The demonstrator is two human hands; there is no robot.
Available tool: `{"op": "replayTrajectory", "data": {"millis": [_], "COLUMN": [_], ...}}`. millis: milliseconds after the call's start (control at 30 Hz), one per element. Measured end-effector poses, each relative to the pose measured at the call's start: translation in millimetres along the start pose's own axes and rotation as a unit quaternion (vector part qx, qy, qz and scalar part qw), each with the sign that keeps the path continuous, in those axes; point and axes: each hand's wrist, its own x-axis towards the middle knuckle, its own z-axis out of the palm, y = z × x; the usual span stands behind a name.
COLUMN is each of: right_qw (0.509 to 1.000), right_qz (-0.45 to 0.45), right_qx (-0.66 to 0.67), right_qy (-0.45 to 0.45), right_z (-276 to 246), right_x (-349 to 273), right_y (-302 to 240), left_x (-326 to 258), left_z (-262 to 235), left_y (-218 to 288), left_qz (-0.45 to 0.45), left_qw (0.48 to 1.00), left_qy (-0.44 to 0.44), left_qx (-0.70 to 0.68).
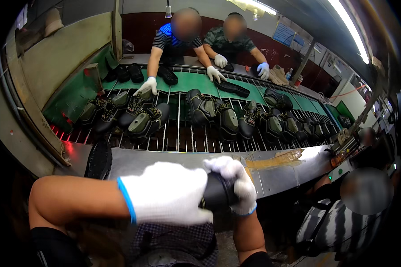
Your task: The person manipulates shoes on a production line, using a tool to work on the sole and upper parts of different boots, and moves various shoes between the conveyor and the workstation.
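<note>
Between my two white-gloved hands is a black shoe point(217, 191), held over the near edge of the metal ledge point(133, 161). From the left, my left hand point(169, 193) is closed on it, slightly smeared by motion. My right hand point(240, 182) wraps its fingers round the other end. Much of the shoe is hidden by the gloves. A black sole point(99, 159) lies on the ledge, left of my hands. Beyond stand several black and olive shoes, one of them a laced shoe point(148, 122), on the metal rods of the conveyor point(179, 120).
Across the conveyor, one co-worker's gloved hands touch a shoe point(138, 104) and a black sole point(233, 88) on the green belt point(189, 82). A second co-worker point(229, 44) stands beside them. Torn brown tape point(276, 159) covers part of the ledge. Someone in striped clothing point(343, 227) is at right.
</note>
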Motion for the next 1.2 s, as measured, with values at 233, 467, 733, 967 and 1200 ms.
{"op": "replayTrajectory", "data": {"millis": [233, 467, 733, 967, 1200], "right_qw": [0.960, 0.990, 0.922, 0.928, 0.968], "right_qz": [-0.218, -0.041, 0.352, 0.366, 0.131], "right_qx": [-0.165, -0.083, -0.141, -0.070, 0.193], "right_qy": [0.059, 0.110, -0.078, 0.010, 0.093], "right_z": [9.3, 27.3, 23.4, 21.4, -10.6], "right_x": [13.6, 16.6, 73.1, 110.3, 70.3], "right_y": [36.4, 9.9, -63.5, -28.8, 112.8], "left_x": [17.4, 5.3, 2.4, 6.3, 11.7], "left_z": [-15.1, -3.2, 7.9, -14.0, -17.8], "left_y": [-23.0, -22.3, -9.5, -25.5, -133.4], "left_qz": [-0.053, -0.014, 0.027, -0.026, -0.104], "left_qw": [0.998, 0.999, 0.999, 0.999, 0.981], "left_qy": [-0.027, 0.025, 0.015, -0.019, 0.053], "left_qx": [-0.016, -0.026, -0.016, 0.033, -0.153]}}
